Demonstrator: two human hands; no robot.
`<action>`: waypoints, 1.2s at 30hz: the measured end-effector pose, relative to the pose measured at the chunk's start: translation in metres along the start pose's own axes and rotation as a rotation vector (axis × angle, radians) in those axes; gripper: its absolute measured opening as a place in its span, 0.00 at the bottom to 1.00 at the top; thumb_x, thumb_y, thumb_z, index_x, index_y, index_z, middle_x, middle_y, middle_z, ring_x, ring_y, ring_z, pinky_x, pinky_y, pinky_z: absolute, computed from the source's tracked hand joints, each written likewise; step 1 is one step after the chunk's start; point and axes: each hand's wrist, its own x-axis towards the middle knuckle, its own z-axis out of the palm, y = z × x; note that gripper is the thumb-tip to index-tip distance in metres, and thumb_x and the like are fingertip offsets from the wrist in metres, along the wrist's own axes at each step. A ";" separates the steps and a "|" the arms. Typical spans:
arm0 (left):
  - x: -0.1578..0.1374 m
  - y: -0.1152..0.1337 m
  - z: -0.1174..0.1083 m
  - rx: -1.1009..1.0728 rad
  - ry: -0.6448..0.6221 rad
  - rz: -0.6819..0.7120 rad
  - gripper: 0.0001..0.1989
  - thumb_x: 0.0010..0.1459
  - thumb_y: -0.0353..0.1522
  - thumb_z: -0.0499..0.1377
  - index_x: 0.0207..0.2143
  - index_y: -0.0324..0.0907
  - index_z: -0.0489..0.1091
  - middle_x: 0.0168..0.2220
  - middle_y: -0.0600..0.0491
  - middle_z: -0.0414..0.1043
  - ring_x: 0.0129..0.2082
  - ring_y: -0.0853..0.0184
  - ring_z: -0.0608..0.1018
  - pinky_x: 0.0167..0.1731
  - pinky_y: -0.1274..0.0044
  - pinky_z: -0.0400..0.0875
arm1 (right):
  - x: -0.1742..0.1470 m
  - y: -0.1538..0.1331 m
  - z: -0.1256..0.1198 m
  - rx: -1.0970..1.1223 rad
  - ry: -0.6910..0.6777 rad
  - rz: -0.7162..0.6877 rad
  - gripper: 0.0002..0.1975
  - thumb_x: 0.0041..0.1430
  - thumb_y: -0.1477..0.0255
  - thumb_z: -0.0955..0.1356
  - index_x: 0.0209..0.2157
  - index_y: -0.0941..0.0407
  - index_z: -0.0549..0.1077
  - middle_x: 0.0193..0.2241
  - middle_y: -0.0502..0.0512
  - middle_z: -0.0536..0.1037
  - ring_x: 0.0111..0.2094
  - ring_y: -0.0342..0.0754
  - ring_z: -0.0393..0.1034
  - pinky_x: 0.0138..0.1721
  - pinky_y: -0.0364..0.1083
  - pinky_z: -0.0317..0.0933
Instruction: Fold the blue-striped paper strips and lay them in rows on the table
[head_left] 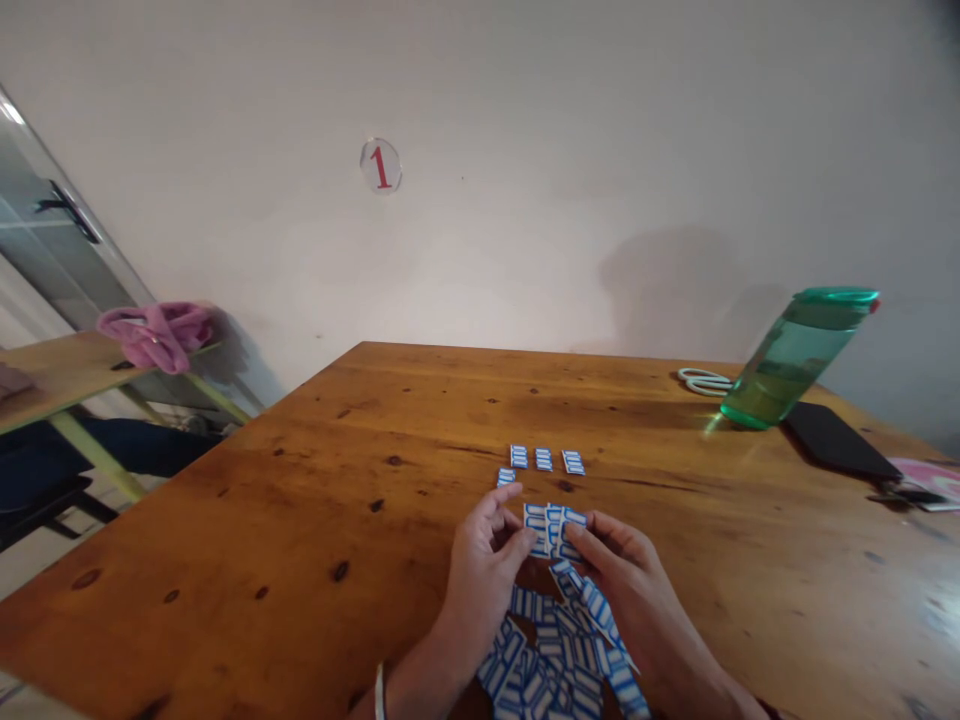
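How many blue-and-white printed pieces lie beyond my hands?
4: a left piece, middle piece and right piece in a row, plus a nearer piece by your left hand, which may hide more.

Brown knotted wooden tabletop (300, 520) open for passage at left-centre of frame. Lower centre obstructed by heaped blue-and-white rectangular pieces (555, 650); at right, a tall translucent green bottle (796, 360) and flat black rectangular slab (840, 440) block the way.
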 end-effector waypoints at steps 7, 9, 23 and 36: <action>0.000 0.000 0.000 -0.101 -0.048 -0.111 0.05 0.46 0.31 0.58 0.23 0.38 0.66 0.21 0.56 0.69 0.21 0.73 0.69 0.24 0.80 0.64 | -0.005 -0.005 0.006 -0.072 0.043 -0.016 0.11 0.47 0.63 0.70 0.27 0.57 0.74 0.20 0.49 0.73 0.24 0.46 0.68 0.26 0.42 0.62; 0.000 0.000 0.000 -0.112 -0.054 -0.121 0.05 0.45 0.32 0.59 0.23 0.39 0.66 0.22 0.56 0.71 0.21 0.72 0.70 0.24 0.80 0.65 | -0.004 -0.006 0.005 -0.099 0.037 -0.037 0.11 0.47 0.63 0.70 0.27 0.57 0.74 0.20 0.49 0.73 0.23 0.45 0.67 0.24 0.41 0.61; -0.001 0.002 0.003 -0.045 -0.145 -0.190 0.09 0.44 0.35 0.60 0.25 0.37 0.67 0.20 0.52 0.73 0.18 0.67 0.75 0.16 0.80 0.65 | -0.004 -0.007 0.004 -0.117 0.010 -0.061 0.14 0.44 0.60 0.70 0.24 0.58 0.71 0.17 0.48 0.71 0.19 0.43 0.64 0.20 0.40 0.58; -0.004 0.005 0.004 -0.168 -0.185 -0.214 0.09 0.44 0.34 0.61 0.26 0.37 0.68 0.19 0.53 0.72 0.17 0.70 0.73 0.16 0.81 0.65 | -0.004 -0.011 0.007 0.128 -0.113 0.057 0.11 0.45 0.65 0.72 0.25 0.58 0.73 0.22 0.50 0.73 0.23 0.43 0.65 0.26 0.42 0.63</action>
